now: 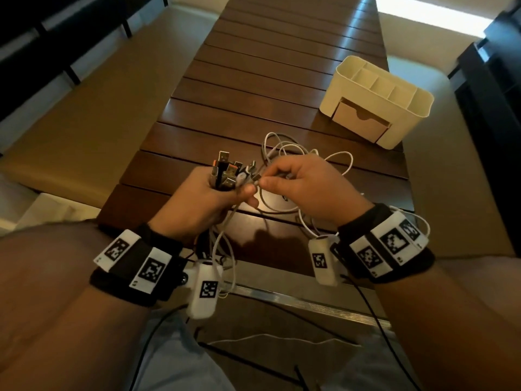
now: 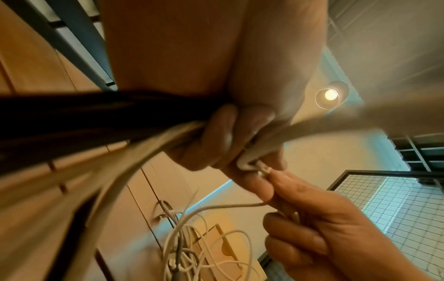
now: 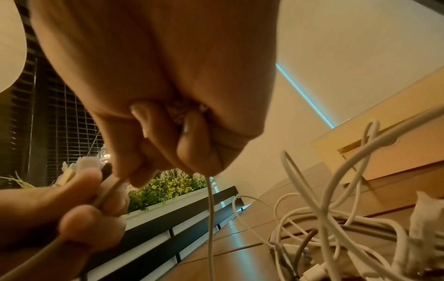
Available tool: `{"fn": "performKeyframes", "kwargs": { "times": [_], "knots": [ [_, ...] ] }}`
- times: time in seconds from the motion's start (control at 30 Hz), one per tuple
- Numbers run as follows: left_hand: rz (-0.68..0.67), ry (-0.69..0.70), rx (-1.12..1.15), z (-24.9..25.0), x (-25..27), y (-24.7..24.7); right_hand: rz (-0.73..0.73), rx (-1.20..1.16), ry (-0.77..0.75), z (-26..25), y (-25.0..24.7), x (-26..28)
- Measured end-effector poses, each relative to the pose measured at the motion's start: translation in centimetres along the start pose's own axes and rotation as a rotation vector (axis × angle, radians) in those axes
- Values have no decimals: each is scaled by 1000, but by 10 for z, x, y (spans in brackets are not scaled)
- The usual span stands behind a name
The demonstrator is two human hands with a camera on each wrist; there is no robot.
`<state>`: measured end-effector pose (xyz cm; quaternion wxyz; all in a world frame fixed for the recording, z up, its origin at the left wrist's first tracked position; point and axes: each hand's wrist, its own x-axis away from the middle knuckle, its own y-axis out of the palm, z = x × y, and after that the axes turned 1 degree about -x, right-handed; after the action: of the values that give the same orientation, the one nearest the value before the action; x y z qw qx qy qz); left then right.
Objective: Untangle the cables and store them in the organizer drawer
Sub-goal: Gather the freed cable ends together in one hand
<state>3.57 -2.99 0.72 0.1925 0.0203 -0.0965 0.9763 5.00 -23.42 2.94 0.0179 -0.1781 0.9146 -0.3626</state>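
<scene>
My left hand [image 1: 205, 193] is fisted round a bunch of plugs [image 1: 225, 170] — my right hand [image 1: 296, 184] pinches one thin white cable [image 1: 284, 153] beside them. The loose tangle lies just beyond on the table [image 1: 253, 88], the organizer [image 1: 377, 100] far right. Cables are light and limp — best held at the stiff plug.

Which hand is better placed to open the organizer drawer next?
Right, probably. The organizer stands on the right side of the table, nearer the right hand, which only pinches one cable end; the left hand grips the bundle of plugs.

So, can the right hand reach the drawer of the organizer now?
Probably yes, but not yet: the right hand pinches a cable, so it must let go first. The path to the drawer looks free; only loose cables lie between.
</scene>
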Motion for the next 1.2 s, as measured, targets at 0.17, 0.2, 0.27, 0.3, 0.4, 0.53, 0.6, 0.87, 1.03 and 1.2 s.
{"fn": "performKeyframes", "kwargs": {
  "times": [0.17, 0.2, 0.27, 0.3, 0.4, 0.53, 0.6, 0.87, 1.03, 1.2],
  "knots": [
    [215, 26, 219, 3, -2, -11, 67, -54, -44, 3, -5, -1],
    [295, 12, 337, 3, -3, -16, 80, -44, -36, 6, -9, -2],
    [364, -1, 489, 2, -4, -30, 147, -51, -3, 15, -18, -3],
    [307, 3, 466, 0, -3, -38, 189, -81, 12, 19, -22, -3],
    [-160, -18, 202, -4, 4, -44, 231, -151, 22, 21, -30, -2],
    [-134, -51, 91, -8, -1, -29, -49, -1, 20, 7, -31, 2],
    [16, -58, 98, -7, -4, -21, -141, 70, 24, 3, -22, 3],
    [18, 47, -61, -3, -4, -14, 13, 62, -126, -2, 1, -2],
    [289, -29, 394, -2, -5, -44, 143, -63, -33, 16, -25, -2],
    [-254, -72, -113, 3, 6, -54, 236, -197, -52, 21, -37, -2]
  ]
}}
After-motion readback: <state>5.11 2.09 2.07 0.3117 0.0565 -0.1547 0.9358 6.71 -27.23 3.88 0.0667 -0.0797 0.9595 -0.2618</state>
